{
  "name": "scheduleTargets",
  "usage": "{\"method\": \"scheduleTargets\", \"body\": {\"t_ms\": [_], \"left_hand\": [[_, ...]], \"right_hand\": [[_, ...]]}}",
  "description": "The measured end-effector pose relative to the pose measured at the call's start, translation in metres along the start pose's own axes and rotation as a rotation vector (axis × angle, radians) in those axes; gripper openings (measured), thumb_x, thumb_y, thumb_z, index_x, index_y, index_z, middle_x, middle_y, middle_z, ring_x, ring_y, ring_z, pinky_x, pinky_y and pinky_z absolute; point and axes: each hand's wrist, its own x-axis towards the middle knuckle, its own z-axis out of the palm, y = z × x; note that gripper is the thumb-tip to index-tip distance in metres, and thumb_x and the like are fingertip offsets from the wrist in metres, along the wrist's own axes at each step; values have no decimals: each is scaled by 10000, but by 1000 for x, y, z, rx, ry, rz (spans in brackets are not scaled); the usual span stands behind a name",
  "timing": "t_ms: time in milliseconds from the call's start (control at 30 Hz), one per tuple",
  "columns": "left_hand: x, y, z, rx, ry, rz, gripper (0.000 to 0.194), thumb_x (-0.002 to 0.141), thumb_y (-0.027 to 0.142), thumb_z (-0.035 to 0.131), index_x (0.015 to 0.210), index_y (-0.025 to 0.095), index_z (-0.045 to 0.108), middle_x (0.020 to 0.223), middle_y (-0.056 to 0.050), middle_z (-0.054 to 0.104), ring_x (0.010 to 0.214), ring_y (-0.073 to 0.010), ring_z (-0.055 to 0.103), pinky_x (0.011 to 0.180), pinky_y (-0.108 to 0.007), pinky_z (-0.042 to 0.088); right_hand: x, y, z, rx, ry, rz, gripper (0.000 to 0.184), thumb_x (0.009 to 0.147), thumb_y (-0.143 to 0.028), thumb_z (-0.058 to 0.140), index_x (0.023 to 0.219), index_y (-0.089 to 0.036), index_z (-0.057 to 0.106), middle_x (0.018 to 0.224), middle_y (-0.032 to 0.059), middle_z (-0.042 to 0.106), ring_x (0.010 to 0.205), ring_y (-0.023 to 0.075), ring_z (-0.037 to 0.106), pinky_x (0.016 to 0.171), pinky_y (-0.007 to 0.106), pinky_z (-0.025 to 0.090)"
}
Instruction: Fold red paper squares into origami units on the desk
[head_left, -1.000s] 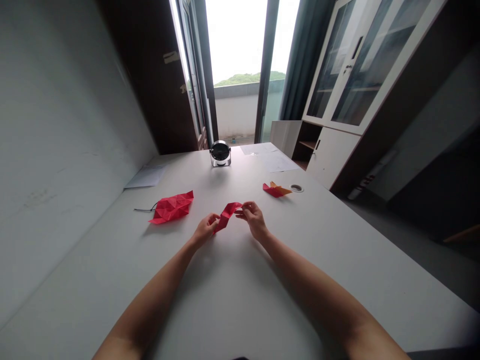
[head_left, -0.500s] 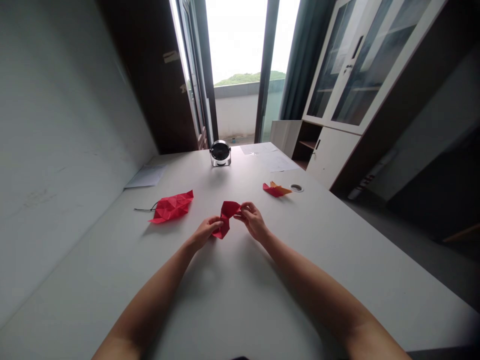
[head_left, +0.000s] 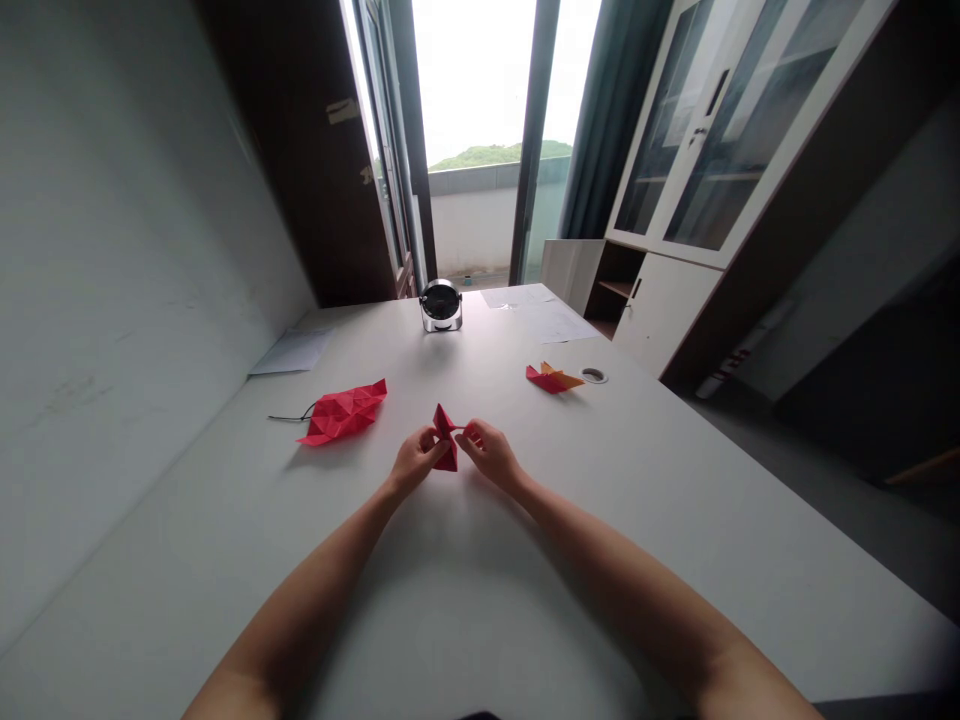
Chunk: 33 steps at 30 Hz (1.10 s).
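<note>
A piece of folded red paper (head_left: pixel 445 455) is held between both hands over the middle of the white table. My left hand (head_left: pixel 417 458) pinches its left side, the thumb lying across the front. On the other side, my right hand (head_left: pixel 487 450) grips a narrow right-hand part of the paper between thumb and fingers. The paper looks narrow and pointed at the top, wider at the bottom. Fingers hide parts of its folds.
Left of my hands lies a creased red paper piece (head_left: pixel 345 413) with a dark cord (head_left: pixel 289 419). To the right sits a red-and-orange folded paper (head_left: pixel 553 378) beside a round cable hole (head_left: pixel 593 376). A round black-and-silver device (head_left: pixel 441 305) stands farther back, near flat papers (head_left: pixel 559 324).
My right hand has come leftward and slightly down, nearer my left hand. The red paper has gone from a wider, spread shape to a narrower, pointed one.
</note>
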Motion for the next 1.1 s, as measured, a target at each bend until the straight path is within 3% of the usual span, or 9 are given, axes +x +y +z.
{"method": "scheduleTargets", "body": {"t_ms": [100, 267, 333, 567, 700, 867, 1100], "left_hand": [[0, -2, -1, 81, 31, 21, 337, 834, 483, 619, 895, 156, 668, 595, 50, 435, 560, -106, 405, 551, -221, 299], [-2, 2, 0, 220, -8, 49, 216, 826, 354, 579, 892, 173, 676, 610, 40, 499, 566, -114, 425, 564, -227, 298], [-4, 6, 1, 259, -10, 65, 178, 814, 316, 573, 877, 178, 665, 620, 36, 521, 568, -115, 427, 569, -229, 292], [-11, 18, 2, 371, -3, 99, 231, 818, 413, 628, 897, 201, 676, 591, 35, 529, 536, -118, 421, 566, -242, 254], [-13, 19, 3, 376, -22, 111, 223, 828, 403, 620, 907, 204, 682, 587, 36, 523, 531, -117, 416, 569, -246, 249], [-11, 16, 2, 381, -18, 125, 206, 827, 393, 608, 811, 198, 672, 585, 30, 522, 549, -121, 409, 574, -248, 258], [-6, 7, 3, 270, -24, 45, 247, 819, 408, 583, 838, 191, 699, 609, 24, 539, 570, -123, 413, 573, -235, 259]], "right_hand": [[1, 0, -3, 44, -37, -6, 444, 947, -500, 499, 640, -200, 614, 676, 29, 629, 612, 150, 594, 626, 287, 501], [-1, -2, 1, 114, -114, -23, 270, 920, -419, 558, 1071, -236, 688, 732, 4, 663, 591, 147, 607, 600, 287, 511], [-2, -1, 3, 58, -117, -45, 273, 896, -381, 595, 1120, -247, 675, 762, 4, 676, 599, 142, 606, 616, 286, 513], [-2, 5, 7, 60, -183, -41, 244, 843, -322, 648, 1073, -249, 688, 943, 39, 720, 708, 156, 650, 652, 283, 533], [0, 3, 5, 115, -188, 27, 239, 863, -327, 608, 1074, -242, 682, 904, 32, 739, 733, 172, 669, 677, 296, 532], [3, 3, 4, 186, -153, 75, 196, 838, -347, 616, 941, -204, 701, 850, 37, 738, 789, 195, 669, 720, 306, 519], [1, 8, 3, -9, -38, 27, 153, 864, -306, 570, 821, -224, 692, 716, -4, 688, 652, 161, 599, 678, 293, 495]]}}
